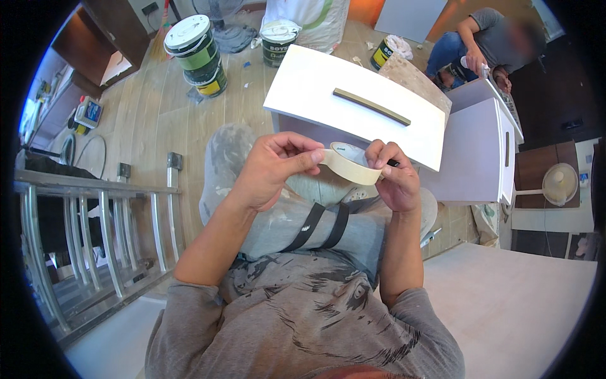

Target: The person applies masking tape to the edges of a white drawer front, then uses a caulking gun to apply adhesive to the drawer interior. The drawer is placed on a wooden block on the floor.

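Note:
A roll of cream masking tape (349, 165) is held between both hands over my lap. My left hand (273, 167) grips the roll's left side, thumb on its outer face. My right hand (394, 177) pinches the roll's right edge with its fingertips. A white drawer front (315, 88) with a long olive handle (371, 106) lies tilted just beyond my knees. I sit with grey paint-stained trousers.
An aluminium ladder (95, 221) lies at my left. Several paint buckets (197, 54) stand on the wooden floor ahead. A white cabinet (483, 148) stands at right, where another person (486, 44) crouches. A white panel (511, 303) lies at lower right, a fan (558, 184) beyond.

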`<state>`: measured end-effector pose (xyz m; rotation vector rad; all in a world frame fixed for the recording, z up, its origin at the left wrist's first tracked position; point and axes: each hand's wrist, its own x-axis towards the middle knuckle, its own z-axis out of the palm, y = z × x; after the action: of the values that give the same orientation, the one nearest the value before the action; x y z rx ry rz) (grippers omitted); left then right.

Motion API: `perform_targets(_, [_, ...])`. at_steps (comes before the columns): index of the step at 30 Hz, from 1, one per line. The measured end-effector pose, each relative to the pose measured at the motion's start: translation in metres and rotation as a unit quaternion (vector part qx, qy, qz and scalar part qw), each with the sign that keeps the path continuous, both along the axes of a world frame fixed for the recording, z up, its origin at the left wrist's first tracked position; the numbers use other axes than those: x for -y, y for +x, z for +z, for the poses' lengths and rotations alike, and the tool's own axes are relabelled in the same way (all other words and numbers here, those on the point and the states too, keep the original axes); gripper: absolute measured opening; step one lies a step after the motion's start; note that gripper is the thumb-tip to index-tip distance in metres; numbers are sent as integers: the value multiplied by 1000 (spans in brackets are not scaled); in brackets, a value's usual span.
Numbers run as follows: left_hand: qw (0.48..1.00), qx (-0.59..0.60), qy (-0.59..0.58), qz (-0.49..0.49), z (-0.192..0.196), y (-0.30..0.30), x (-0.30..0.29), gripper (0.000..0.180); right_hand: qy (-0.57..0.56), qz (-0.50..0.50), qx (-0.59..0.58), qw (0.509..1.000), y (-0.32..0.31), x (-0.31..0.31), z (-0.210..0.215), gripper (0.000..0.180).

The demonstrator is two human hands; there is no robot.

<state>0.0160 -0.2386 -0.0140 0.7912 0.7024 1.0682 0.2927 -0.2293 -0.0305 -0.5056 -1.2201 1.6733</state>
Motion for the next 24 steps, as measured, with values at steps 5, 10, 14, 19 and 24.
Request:
perform_targets(5, [998, -24, 3, 66, -14, -2, -5, 16, 38, -14, 141, 989, -6, 3, 8, 19])
perform_targets(10, [979, -162, 38, 122, -16, -12, -19, 17, 87, -64, 287, 952, -29, -5, 24, 18])
perform_targets(14, [967, -201, 75, 140, -5, -25, -49, 19, 79, -109, 348, 928, -48, -22, 41, 23])
perform_targets(19, [942, -281, 119, 140, 7, -55, -86, 21, 84, -147, 411, 896, -54, -47, 55, 29])
perform_targets(24, [932, -321, 80, 148, -13, -80, -109, 21, 48, -134, 484, 864, -25, -63, 56, 31])
